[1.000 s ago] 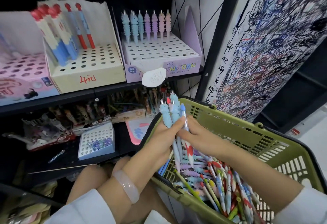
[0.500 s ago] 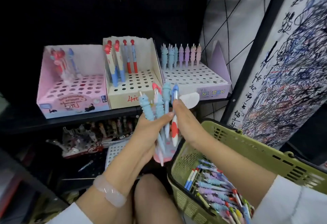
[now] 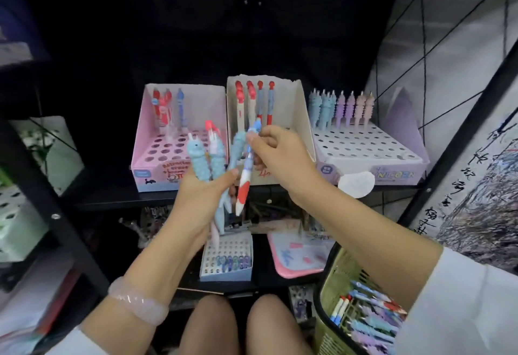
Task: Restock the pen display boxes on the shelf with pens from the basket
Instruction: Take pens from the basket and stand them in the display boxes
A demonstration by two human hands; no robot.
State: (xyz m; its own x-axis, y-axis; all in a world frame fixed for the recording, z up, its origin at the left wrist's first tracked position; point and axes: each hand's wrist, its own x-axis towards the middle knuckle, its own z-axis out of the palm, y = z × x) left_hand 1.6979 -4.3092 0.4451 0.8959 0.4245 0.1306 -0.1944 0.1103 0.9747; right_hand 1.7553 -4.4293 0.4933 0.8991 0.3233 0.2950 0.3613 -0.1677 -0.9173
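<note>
Three display boxes stand side by side on the black shelf: a pink box (image 3: pixel 157 158), a cream box (image 3: pixel 301 119) and a lilac unicorn box (image 3: pixel 372 144), each with a few pens in its back row. My left hand (image 3: pixel 196 203) grips a bundle of blue fuzzy pens (image 3: pixel 207 164) in front of the pink and cream boxes. My right hand (image 3: pixel 276 155) pinches a blue, white and red pen (image 3: pixel 245 178), tip down, beside the bundle. The green basket (image 3: pixel 332 284) with several pens sits at the lower right.
A lower shelf holds a small blue box of pens (image 3: pixel 227 259) and a pink-edged board (image 3: pixel 297 254). A black shelf post (image 3: pixel 53 214) stands at the left and a scribbled paper sheet (image 3: pixel 476 186) at the right. A white tag (image 3: pixel 356 183) hangs off the lilac box. My knees show below.
Both hands rose from the basket to the front of the display boxes. My right hand has drawn the blue, white and red pen apart from the bundle. The view tilted up.
</note>
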